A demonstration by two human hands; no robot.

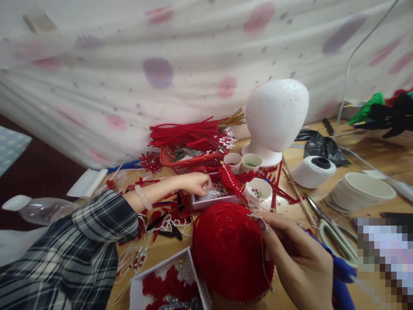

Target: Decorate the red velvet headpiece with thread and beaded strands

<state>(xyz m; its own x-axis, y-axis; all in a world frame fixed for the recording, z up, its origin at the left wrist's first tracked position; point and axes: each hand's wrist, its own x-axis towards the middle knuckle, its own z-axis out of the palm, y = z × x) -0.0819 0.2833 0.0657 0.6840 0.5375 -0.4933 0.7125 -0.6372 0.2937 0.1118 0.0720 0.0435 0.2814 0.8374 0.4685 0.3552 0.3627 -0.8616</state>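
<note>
My left hand [196,184], with a pale bangle at the wrist, dips its curled fingers into a small white box [222,200] of clear and coloured beads. Whatever those fingertips hold is hidden. My right hand [298,254] pinches a thin thread [265,269] beside a rounded red cap [226,245], with a small silvery bit at the fingertips. Bead trim runs along the cap's lower edge. Left of the cap, an open white box [137,287] contains red pieces and beads.
A white foam head [277,116] stands behind paper cups [259,192] of beads. An orange basket [167,158] bears red pipe cleaners [183,132]. Scissors [335,237], a thread cone [312,172] and a white pot [361,191] are at right; a plastic bottle [45,210] lies left.
</note>
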